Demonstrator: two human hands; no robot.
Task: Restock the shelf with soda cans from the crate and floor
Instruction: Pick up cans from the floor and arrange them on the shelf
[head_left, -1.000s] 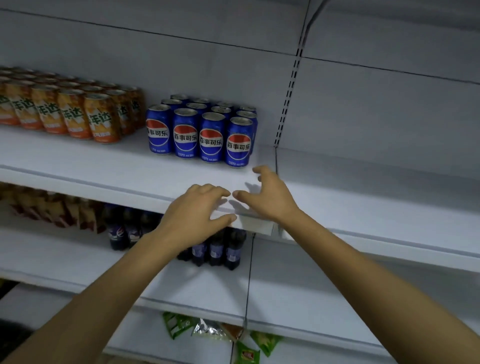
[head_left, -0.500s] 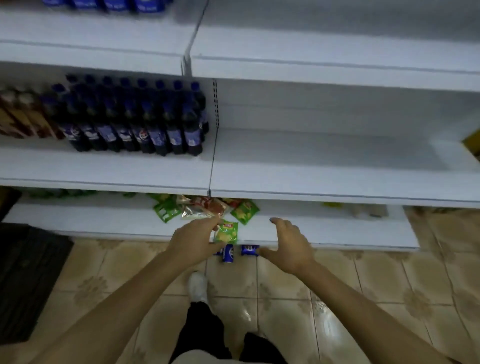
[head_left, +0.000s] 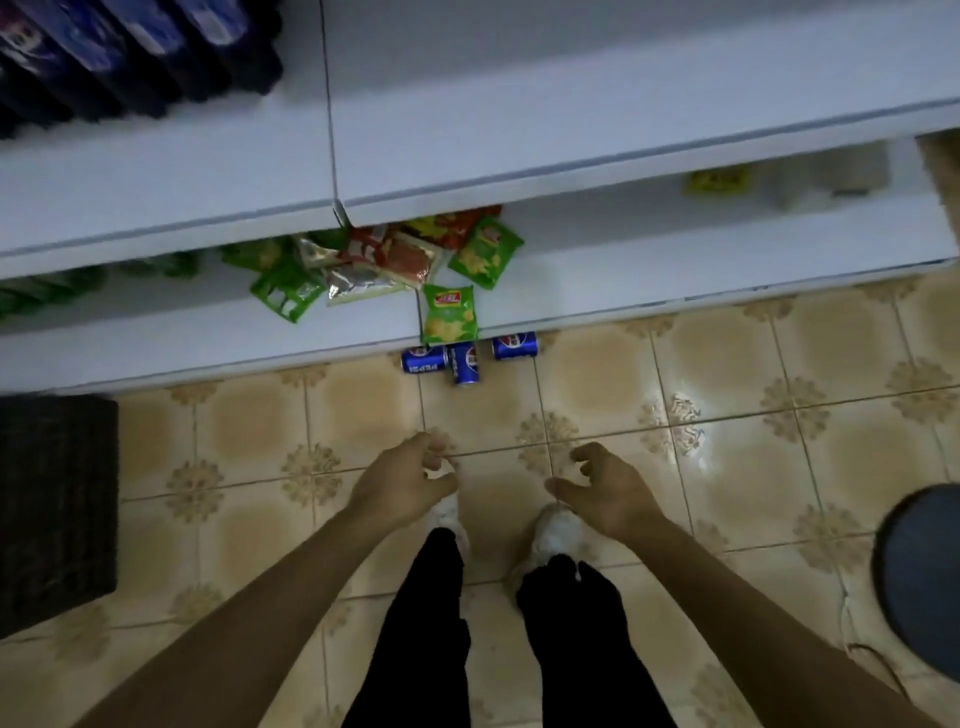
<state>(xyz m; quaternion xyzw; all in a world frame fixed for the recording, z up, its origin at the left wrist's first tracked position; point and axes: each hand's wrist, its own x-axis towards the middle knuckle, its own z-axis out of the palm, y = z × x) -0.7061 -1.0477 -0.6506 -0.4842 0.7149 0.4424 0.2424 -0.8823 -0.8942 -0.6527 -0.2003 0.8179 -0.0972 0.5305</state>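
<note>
Three blue soda cans lie on their sides on the tiled floor against the bottom shelf's front edge: a left can (head_left: 423, 359), a middle can (head_left: 465, 364) and a right can (head_left: 514, 346). My left hand (head_left: 408, 478) and my right hand (head_left: 605, 486) hang above the floor nearer to me than the cans, fingers loosely curled, holding nothing. Both are well short of the cans. The white bottom shelf (head_left: 649, 270) runs across the view above them.
Snack bags (head_left: 449, 312) are heaped on the bottom shelf just over the cans. Dark bottles (head_left: 135, 52) stand on the shelf above at the left. A dark crate (head_left: 54, 509) sits on the floor at left. A round dark object (head_left: 919, 587) is at the right edge.
The view has swung down from the upper shelf of cans to the floor. Both hands have come off the shelf edge and dropped low, empty.
</note>
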